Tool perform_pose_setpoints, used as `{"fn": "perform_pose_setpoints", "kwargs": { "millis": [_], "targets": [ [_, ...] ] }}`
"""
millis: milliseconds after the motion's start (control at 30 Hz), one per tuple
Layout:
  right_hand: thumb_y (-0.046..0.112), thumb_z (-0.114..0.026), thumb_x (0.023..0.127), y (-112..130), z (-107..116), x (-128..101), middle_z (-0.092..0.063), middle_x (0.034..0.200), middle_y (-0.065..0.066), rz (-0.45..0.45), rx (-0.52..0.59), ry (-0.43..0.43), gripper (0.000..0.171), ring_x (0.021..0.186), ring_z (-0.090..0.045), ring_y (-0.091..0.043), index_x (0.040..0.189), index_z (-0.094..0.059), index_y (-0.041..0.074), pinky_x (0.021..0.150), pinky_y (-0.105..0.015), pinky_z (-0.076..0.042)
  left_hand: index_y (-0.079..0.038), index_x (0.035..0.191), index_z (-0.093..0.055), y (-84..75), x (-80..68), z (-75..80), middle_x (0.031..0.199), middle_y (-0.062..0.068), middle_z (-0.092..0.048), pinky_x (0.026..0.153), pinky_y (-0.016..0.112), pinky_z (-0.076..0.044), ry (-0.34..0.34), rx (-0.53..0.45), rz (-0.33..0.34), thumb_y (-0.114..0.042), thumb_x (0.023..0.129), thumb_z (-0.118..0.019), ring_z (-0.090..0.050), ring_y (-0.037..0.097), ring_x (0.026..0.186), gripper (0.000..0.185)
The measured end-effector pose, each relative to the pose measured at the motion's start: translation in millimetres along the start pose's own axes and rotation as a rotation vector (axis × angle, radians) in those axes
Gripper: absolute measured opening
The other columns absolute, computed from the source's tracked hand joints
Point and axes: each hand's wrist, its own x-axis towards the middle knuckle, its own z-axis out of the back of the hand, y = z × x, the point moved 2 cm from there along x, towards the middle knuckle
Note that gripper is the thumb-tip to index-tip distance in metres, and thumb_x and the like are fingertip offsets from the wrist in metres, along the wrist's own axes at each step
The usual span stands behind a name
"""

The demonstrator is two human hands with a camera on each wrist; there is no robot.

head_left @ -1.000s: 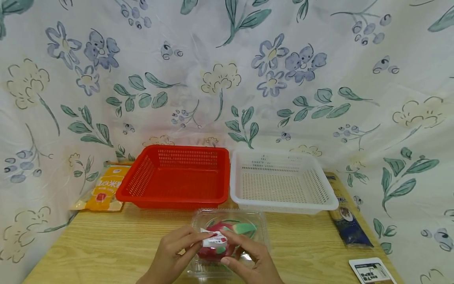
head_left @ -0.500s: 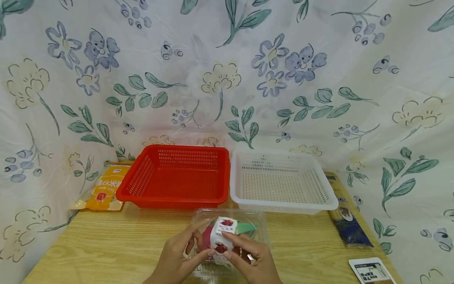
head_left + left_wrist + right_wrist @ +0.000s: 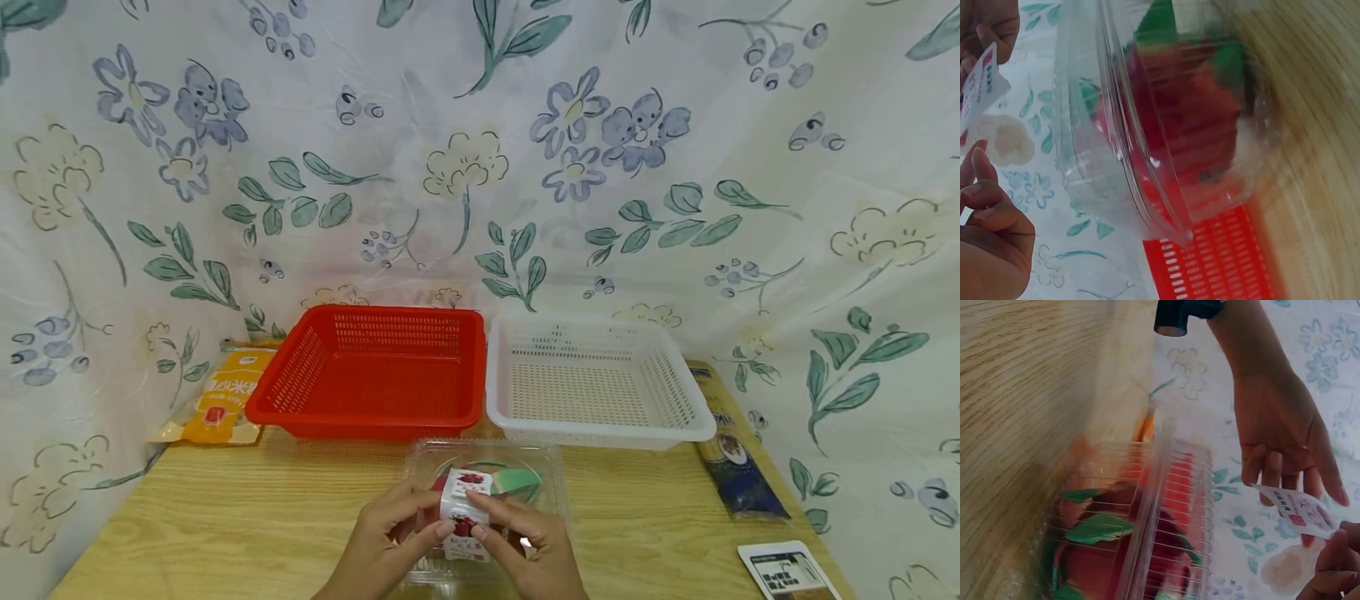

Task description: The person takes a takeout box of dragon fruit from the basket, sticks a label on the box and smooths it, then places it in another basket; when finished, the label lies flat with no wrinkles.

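Note:
A white paper label (image 3: 467,510) printed with red dragon fruit is held between both hands, above a clear plastic clamshell box (image 3: 551,467). My left hand (image 3: 393,532) pinches the label's left edge with thumb and fingers. Against its right side, the thumb and forefinger of my right hand (image 3: 536,532) pinch it. The label bends slightly in the right wrist view and stands apart from the lid. Red dragon fruit (image 3: 1104,565) with green tips lies inside the closed box, partly hidden by the label and hands in the head view.
Behind the box stand a red basket (image 3: 390,429) and a white basket (image 3: 600,433), side by side. A yellow food bag (image 3: 221,400) lies at the left. At the right are a blue and gold packet (image 3: 738,467) and a white-edged pack (image 3: 787,571).
The label, folded over toward the hands a second ago, has turned to show its printed face and now lies straighter between them. Both hands have shifted slightly; the box stays in place.

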Motion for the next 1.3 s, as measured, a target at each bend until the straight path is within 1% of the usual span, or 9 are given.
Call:
{"fn": "perform_pose_setpoints", "kwargs": {
  "millis": [133,300,400,600,700,800,1000,1167,1300],
  "targets": [
    [-0.015,-0.06,0.089,-2,-1,-1,-0.067,0.083,-0.016,0.012,-0.015,0.019,0.046,0.049,-0.04,-0.014,0.13,-0.065,0.004,0.045,-0.013,-0.039,-0.006,0.108,-0.073,0.4,-0.3,-3.1,0.088,0.005,-0.06,0.045,0.018,-0.038,0.017,-0.097,-0.001,0.012,0.085,-0.067,-0.044,0.007,0.06,0.029],
    [-0.014,-0.062,0.088,-2,-1,-2,-0.066,0.079,-0.014,0.017,-0.034,0.021,0.046,0.05,-0.041,-0.014,0.13,-0.065,0.005,0.045,-0.012,-0.038,-0.004,0.105,-0.073,1.5,0.0,-4.3,0.083,0.006,-0.059,0.044,0.021,-0.035,0.022,-0.152,-0.021,0.016,0.084,-0.065,-0.042,0.011,0.058,0.03],
    [-0.012,-0.064,0.088,-1,-2,-3,-0.062,0.073,-0.01,0.003,-0.061,0.02,0.046,0.053,-0.042,-0.009,0.13,-0.066,0.006,0.045,-0.012,-0.038,-0.002,0.104,-0.074,-0.3,1.2,-4.6,0.082,0.007,-0.06,0.045,0.021,-0.038,0.035,-0.189,-0.008,0.016,0.086,-0.063,-0.046,0.007,0.062,0.028],
    [-0.008,-0.065,0.089,0,-1,-5,-0.066,0.073,-0.01,-0.056,-0.073,0.037,0.052,0.062,-0.044,0.002,0.138,-0.059,0.009,0.046,-0.014,-0.037,0.0,0.109,-0.073,-8.7,2.4,-3.4,0.097,0.004,-0.071,0.063,0.026,-0.057,0.084,-0.249,0.15,0.008,0.093,-0.06,-0.06,0.003,0.08,0.022],
    [-0.008,-0.066,0.088,1,0,-1,-0.067,0.074,-0.01,-0.039,-0.086,0.058,0.059,0.063,-0.047,0.0,0.143,-0.054,0.009,0.047,-0.013,-0.038,0.0,0.112,-0.073,-11.4,1.9,-2.3,0.101,0.0,-0.072,0.067,0.028,-0.059,0.103,-0.264,0.244,0.002,0.095,-0.06,-0.064,0.005,0.081,0.021],
    [-0.01,-0.064,0.088,2,1,4,-0.062,0.073,-0.008,0.0,-0.097,0.095,0.062,0.064,-0.048,-0.002,0.146,-0.049,0.006,0.047,-0.013,-0.039,0.0,0.114,-0.072,-12.3,0.8,-2.2,0.102,0.0,-0.072,0.07,0.029,-0.06,0.121,-0.294,0.288,0.0,0.096,-0.059,-0.065,0.007,0.082,0.021],
    [-0.004,-0.061,0.093,3,-1,9,-0.065,0.087,-0.007,-0.074,-0.07,0.137,0.057,0.066,-0.046,0.004,0.147,-0.048,0.009,0.047,-0.014,-0.042,0.001,0.115,-0.07,-11.6,-1.9,-3.2,0.095,0.007,-0.073,0.063,0.028,-0.057,0.152,-0.339,0.231,0.004,0.096,-0.057,-0.063,0.005,0.077,0.024],
    [-0.004,-0.062,0.092,1,-2,10,-0.055,0.073,-0.004,-0.049,-0.096,0.131,0.053,0.063,-0.042,0.006,0.143,-0.054,0.009,0.047,-0.013,-0.041,0.001,0.115,-0.07,-9.6,-4.4,-3.9,0.09,0.008,-0.072,0.058,0.025,-0.054,0.158,-0.353,0.209,0.006,0.095,-0.056,-0.06,0.005,0.073,0.025],
    [-0.008,-0.063,0.09,-1,-3,9,-0.05,0.065,-0.003,0.015,-0.11,0.128,0.051,0.06,-0.041,0.005,0.139,-0.058,0.006,0.046,-0.012,-0.04,-0.001,0.113,-0.071,-6.6,-5.6,-4.5,0.079,0.01,-0.064,0.05,0.023,-0.045,0.152,-0.334,0.143,0.01,0.093,-0.056,-0.053,0.008,0.063,0.027]
  ]
}}
